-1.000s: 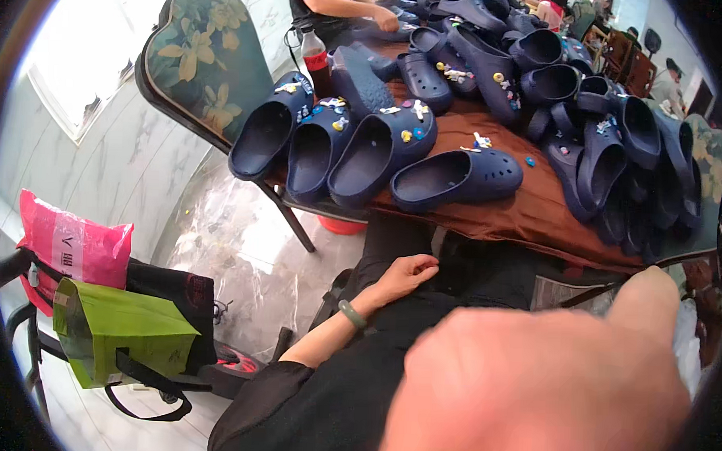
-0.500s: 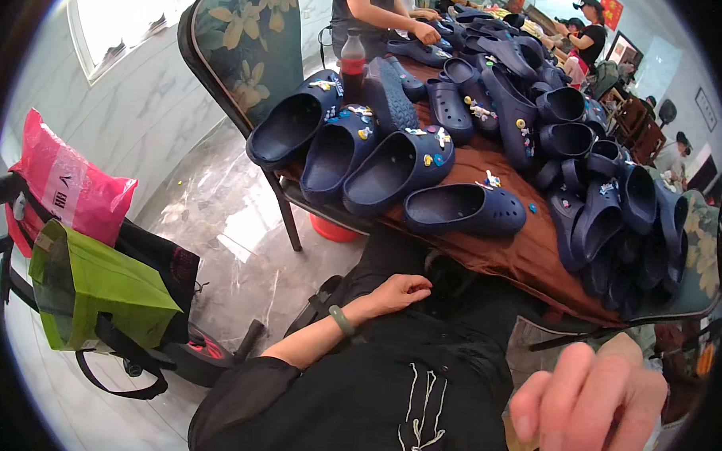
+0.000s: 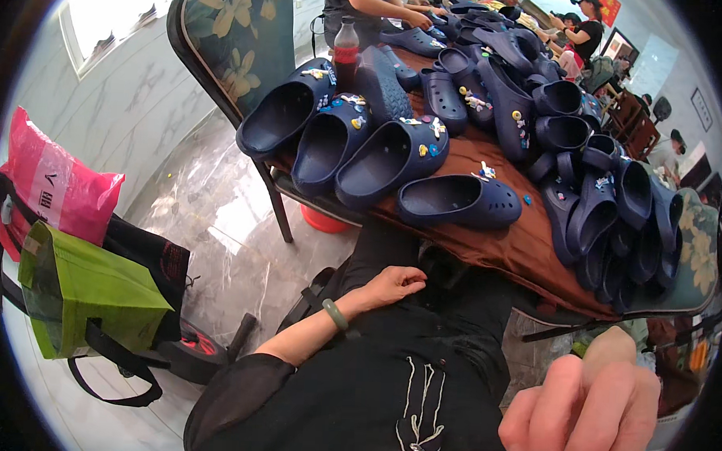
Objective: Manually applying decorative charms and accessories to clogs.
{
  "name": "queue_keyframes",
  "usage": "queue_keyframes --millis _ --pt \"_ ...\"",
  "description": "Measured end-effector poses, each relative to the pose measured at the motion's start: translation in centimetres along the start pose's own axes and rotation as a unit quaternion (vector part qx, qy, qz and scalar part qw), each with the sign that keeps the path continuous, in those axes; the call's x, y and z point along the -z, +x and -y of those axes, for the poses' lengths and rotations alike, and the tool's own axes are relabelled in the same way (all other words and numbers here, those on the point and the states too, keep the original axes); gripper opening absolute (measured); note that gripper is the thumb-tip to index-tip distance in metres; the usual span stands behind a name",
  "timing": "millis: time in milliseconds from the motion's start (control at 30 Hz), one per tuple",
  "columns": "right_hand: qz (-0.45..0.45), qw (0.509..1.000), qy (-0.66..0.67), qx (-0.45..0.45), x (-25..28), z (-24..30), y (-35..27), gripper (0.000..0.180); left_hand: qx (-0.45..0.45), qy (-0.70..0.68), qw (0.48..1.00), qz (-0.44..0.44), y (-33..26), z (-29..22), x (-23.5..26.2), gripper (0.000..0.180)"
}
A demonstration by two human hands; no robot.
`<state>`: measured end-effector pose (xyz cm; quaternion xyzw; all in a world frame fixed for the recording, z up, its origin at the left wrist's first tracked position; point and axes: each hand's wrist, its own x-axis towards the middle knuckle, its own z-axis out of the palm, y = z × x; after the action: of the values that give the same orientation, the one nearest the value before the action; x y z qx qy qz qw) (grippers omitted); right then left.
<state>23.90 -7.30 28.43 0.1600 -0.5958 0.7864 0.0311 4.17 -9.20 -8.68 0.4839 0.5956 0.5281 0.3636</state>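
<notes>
While below clogs [image 3: 501,207], left fingers [image 3: 412,276] (curled)

Brown-clothed table [image 3: 539,252]: navy clogs [image 3: 501,205] stand along near edge, heaped at right and farther back; small blue charm [image 3: 527,200] lies loose.

Red-labelled bottle [image 3: 347,42]'s parked near the worktop [image 3: 531,247]'s left edge; green bag [image 3: 108,300]'s plonked beside a pink package [image 3: 72,184] further left.

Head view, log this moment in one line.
left hand: over lap | right hand: curled, contents unclear | front navy clog: on brown cloth
</notes>
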Motion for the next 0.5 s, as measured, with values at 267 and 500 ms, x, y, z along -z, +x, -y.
queue_keyframes --millis 267,500 --pt "0.001 0.971 -0.004 0.239 1.1 -3.5 -0.3 0.005 0.009 0.008 1.0 0.004 0.2 0.2 -0.3 0.028" --pt "-0.105 0.617 -0.661 0.414 3.3 -3.0 -3.7 0.01 -0.004 0.032 0.999 -0.034 -0.4 -0.3 0.1 0.024"
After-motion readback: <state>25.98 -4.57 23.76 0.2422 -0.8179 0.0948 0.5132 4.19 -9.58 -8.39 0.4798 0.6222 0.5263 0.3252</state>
